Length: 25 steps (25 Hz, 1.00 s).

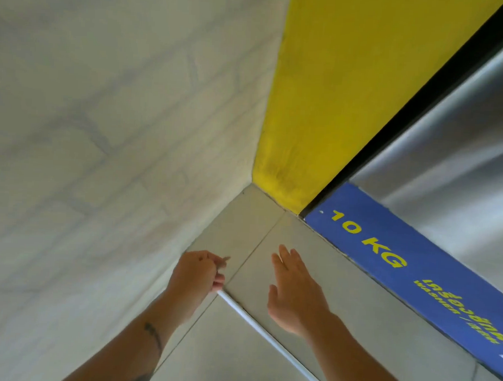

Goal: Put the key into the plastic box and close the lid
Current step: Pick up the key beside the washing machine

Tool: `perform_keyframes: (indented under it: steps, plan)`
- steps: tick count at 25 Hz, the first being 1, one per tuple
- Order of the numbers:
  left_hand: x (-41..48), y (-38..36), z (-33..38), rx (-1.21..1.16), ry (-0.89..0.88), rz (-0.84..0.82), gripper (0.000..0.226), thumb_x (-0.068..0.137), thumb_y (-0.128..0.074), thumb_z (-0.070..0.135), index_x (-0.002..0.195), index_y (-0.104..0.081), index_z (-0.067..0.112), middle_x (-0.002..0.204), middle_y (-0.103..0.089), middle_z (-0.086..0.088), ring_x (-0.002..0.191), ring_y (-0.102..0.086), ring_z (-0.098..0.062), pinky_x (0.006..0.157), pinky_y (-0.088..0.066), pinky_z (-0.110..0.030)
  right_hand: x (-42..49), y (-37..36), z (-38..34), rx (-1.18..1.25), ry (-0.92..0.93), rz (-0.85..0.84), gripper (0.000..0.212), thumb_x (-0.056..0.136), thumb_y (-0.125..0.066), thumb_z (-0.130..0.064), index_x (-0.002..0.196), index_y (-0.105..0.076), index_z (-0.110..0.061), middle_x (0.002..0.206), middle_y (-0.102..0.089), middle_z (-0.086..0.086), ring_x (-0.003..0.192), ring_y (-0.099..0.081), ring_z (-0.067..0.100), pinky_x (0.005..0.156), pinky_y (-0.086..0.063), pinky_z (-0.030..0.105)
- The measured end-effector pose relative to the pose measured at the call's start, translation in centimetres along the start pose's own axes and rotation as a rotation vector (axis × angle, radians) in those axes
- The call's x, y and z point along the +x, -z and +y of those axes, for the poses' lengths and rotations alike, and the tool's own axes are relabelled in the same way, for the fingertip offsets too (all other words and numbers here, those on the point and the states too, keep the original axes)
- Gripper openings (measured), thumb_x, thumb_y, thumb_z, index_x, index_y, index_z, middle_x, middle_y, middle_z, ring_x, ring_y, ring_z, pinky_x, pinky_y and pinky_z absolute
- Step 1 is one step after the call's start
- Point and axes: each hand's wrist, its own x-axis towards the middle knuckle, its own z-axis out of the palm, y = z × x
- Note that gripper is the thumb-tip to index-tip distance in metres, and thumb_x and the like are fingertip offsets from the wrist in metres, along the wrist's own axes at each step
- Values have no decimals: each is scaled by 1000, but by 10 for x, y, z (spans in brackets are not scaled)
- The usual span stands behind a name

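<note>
My left hand (198,273) hovers over the corner of a grey tiled ledge (260,220), its fingers curled shut. A small thin tip, which looks like the key (225,259), pokes out from between the thumb and fingertips; it is blurred. My right hand (293,291) is held flat above the ledge to the right of the left hand, fingers stretched out and apart, holding nothing. The plastic box is not in view.
A white brick-pattern wall (102,124) closes the left side and a yellow wall strip (337,93) the back. A steel machine (464,157) with a blue "10 KG" label (386,255) stands at the right. A white trim (266,334) edges the ledge's front.
</note>
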Motion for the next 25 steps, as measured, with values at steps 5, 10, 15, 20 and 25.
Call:
perform_keyframes:
  steps: [5, 10, 15, 20, 25]
  plan:
    - [-120, 35, 49, -20, 42, -51, 35, 86, -34, -11, 94, -67, -3, 69, -55, -12, 55, -45, -17, 56, -43, -27, -100, 72, -51, 79, 22, 54, 47, 99, -37, -23, 145, -34, -14, 154, -34, 0, 142, -29, 18, 110, -32, 34]
    - [-256, 69, 97, -133, 28, -102, 33, 86, -39, -12, 99, -66, 3, 73, -57, -11, 60, -49, -16, 59, -46, -27, -211, 144, -99, 11, 70, 87, 43, 99, -38, -26, 141, -41, -17, 144, -45, 0, 129, -45, 23, 102, -41, 39]
    - [-373, 83, 102, -305, -64, -96, 32, 85, -41, -14, 103, -62, 1, 76, -57, -15, 61, -53, -20, 58, -50, -30, -305, 190, -124, -53, 141, 139, 48, 100, -37, -28, 146, -36, -17, 148, -41, 0, 133, -42, 23, 102, -39, 37]
    - [-479, 81, 70, -480, -155, -71, 30, 86, -40, -14, 97, -62, 4, 72, -58, -13, 60, -55, -19, 60, -49, -31, -392, 213, -125, -153, 268, 225, 27, 96, -37, -23, 117, -50, -10, 123, -53, 8, 109, -52, 29, 73, -28, 31]
    - [-581, 78, 13, -655, -233, 41, 28, 89, -41, -13, 94, -63, 3, 75, -58, -13, 64, -55, -19, 64, -49, -29, -482, 215, -123, -115, 431, 256, 32, 98, -36, -22, 125, -50, -11, 131, -51, 7, 108, -49, 23, 82, -41, 32]
